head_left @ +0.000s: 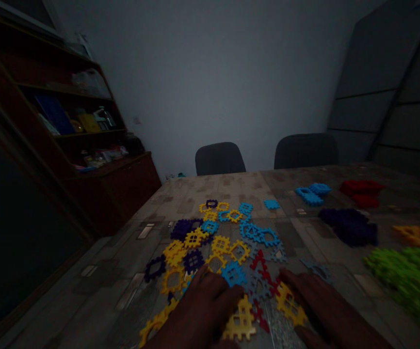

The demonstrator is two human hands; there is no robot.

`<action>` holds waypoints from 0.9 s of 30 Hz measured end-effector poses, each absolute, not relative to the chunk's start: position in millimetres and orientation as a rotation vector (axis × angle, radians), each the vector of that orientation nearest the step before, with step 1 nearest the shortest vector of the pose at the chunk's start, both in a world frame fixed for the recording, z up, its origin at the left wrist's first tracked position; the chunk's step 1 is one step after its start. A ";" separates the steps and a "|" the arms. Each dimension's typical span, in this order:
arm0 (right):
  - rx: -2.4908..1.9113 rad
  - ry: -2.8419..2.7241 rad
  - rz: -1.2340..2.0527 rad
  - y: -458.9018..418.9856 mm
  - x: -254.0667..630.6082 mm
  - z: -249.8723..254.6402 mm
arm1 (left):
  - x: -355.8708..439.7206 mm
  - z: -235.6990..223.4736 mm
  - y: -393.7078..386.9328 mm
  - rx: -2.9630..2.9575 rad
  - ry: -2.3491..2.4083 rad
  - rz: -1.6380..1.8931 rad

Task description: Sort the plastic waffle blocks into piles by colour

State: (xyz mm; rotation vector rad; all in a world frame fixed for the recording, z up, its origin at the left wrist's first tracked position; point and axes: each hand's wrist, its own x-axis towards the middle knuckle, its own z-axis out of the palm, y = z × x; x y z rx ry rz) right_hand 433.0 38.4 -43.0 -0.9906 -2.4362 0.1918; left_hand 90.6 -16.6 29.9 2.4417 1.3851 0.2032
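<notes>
Interlocking plastic building pieces with toothed edges lie in a loose spread before me. My left hand is closed on a yellow window piece, its fingers bent along the piece's left and upper side. My right hand grips a second yellow window piece between its fingers and thumb; part of that piece is hidden. Between the hands are red pieces and a grey piece. A blue window piece lies just beyond my left hand, beside a yellow open-frame piece.
Sorted piles stand on the table at the right: green pieces, dark purple pieces, red pieces, blue pieces and orange pieces. Two dark chairs stand behind the table. A wooden shelf unit is at the left.
</notes>
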 end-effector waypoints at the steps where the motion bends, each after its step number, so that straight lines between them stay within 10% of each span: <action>1: -0.976 -2.437 0.196 38.1 432.7 -39.1 | 91.2 27.2 -15.5 2.466 1.373 0.199; 14: -0.919 -2.468 0.236 39.2 436.2 -46.4 | 95.3 23.2 -21.1 2.525 0.931 0.494; 27: -0.831 -2.468 0.224 40.4 427.5 -27.1 | 129.4 -7.9 -40.6 2.788 1.538 0.364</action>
